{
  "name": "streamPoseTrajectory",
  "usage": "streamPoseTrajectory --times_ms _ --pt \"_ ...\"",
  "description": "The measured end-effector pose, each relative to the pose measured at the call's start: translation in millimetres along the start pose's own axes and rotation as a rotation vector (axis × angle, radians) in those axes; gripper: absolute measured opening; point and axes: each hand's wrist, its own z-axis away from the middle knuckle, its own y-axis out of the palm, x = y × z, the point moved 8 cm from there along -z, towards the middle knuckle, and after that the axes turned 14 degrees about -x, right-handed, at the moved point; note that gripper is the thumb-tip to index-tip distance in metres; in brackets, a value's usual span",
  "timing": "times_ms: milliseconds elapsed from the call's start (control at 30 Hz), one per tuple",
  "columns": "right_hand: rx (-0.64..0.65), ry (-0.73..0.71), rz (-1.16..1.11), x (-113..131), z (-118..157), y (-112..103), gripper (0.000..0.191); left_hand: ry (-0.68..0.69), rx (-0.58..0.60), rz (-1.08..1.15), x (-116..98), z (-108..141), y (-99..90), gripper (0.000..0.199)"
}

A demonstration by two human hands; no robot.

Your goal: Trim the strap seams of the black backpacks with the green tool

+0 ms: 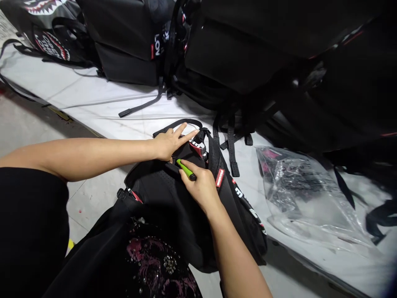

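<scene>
A black backpack (161, 182) with a red label lies tilted across my lap and against the table edge. On its upper part rests my left hand (166, 145), the outer fingers fanned out. Its thumb and index finger are bent down at the bag's fabric, and what is between them is mostly hidden. My right hand (201, 186) is closed around a small green tool with a black end (186, 169). The tool's tip points into the bag beside my left thumb; I cannot make out its working end. A red and white printed strap (198, 148) shows just beyond both hands.
Several black backpacks (124, 41) stand along the back of the white-covered table (102, 103). Loose straps (231, 145) hang onto the cover. A clear plastic bag (304, 198) lies at the right. Pale tiled floor (93, 190) shows at the left.
</scene>
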Motion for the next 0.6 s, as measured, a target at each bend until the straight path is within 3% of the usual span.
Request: streamPoseTrajectory --times_ms 167,433,600 --pt "-0.006 0.037 -0.017 -3 -1 0 0.031 0.054 -0.049 0.001 3 0 2.4 0.123" --pt "0.032 0.085 -0.036 -5 -3 -5 0.033 0.141 0.056 0.193 13 -6 6.3 0.117" --pt "0.030 0.073 0.032 0 -7 2 0.031 0.118 -0.007 0.189 13 -5 5.9 0.114"
